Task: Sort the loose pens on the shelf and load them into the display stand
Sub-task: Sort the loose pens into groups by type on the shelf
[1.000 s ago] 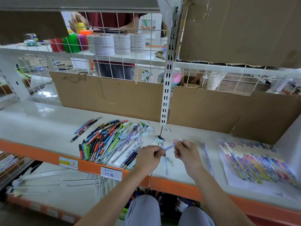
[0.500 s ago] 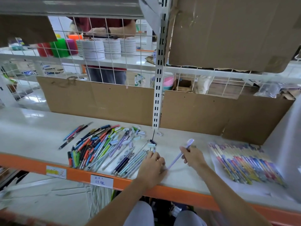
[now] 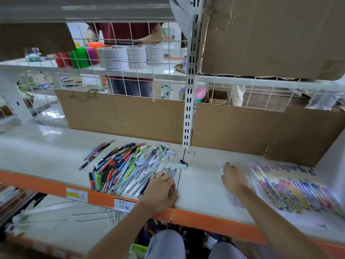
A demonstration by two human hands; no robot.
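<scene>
White shelf (image 3: 201, 176): left hand (image 3: 162, 189) rests on loose mixed-colour pens (image 3: 121, 165); right hand (image 3: 233, 179) grips lilac pen (image 3: 222, 168); lay it parallel.

A heap of loose pens (image 3: 128, 165) in many colours lies fanned across the white shelf (image 3: 46, 146). To the right, well apart, sorted pens (image 3: 295, 186) lie in a neat slanted row.

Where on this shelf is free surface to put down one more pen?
Bare shelf lies left of the loose pen pile, and a smaller strip lies between the left hand and right hand. The sorted pens on the white sheet crowd the right end.
</scene>
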